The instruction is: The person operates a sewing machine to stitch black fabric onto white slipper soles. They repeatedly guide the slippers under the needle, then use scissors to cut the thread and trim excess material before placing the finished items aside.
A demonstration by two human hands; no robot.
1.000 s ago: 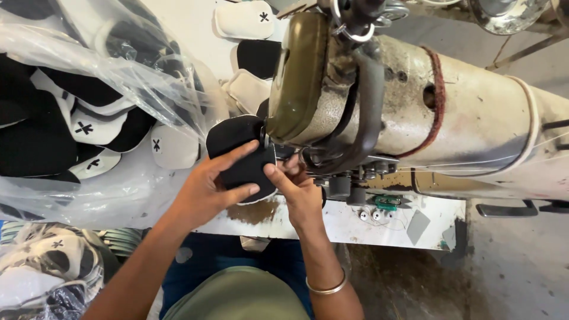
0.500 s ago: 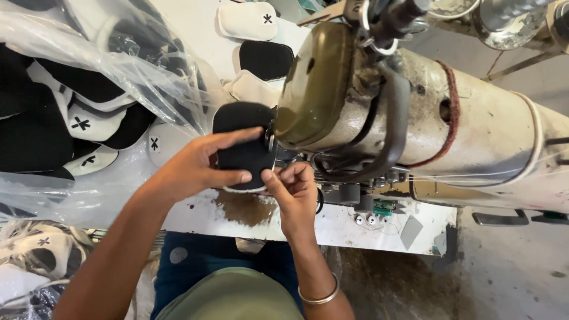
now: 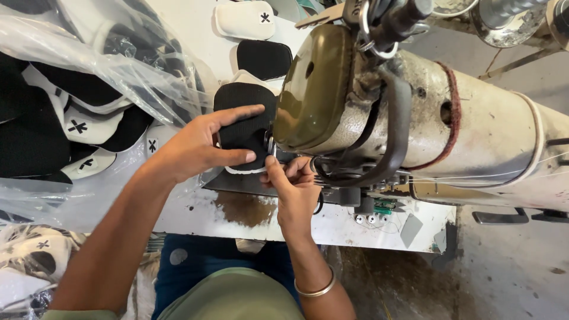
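A black padded fabric piece with a white edge (image 3: 240, 121) lies flat on the white table under the head of an old olive-green sewing machine (image 3: 323, 89). My left hand (image 3: 198, 145) presses down on it, index finger across its top and thumb along its lower edge. Close to the needle area, my right hand (image 3: 291, 186) pinches the piece's lower right corner with its fingertips. A metal bangle (image 3: 314, 290) circles that wrist.
A clear plastic bag (image 3: 89, 77) with several black and white pieces fills the left side. A black piece (image 3: 264, 58) and a white piece (image 3: 244, 19) lie further back. The machine's cream body (image 3: 492, 136) spans the right. The white table edge (image 3: 332, 228) is stained.
The view has shifted and closed in. My left hand has slid the black piece further under the machine head, and my right hand has moved up to its lower corner.
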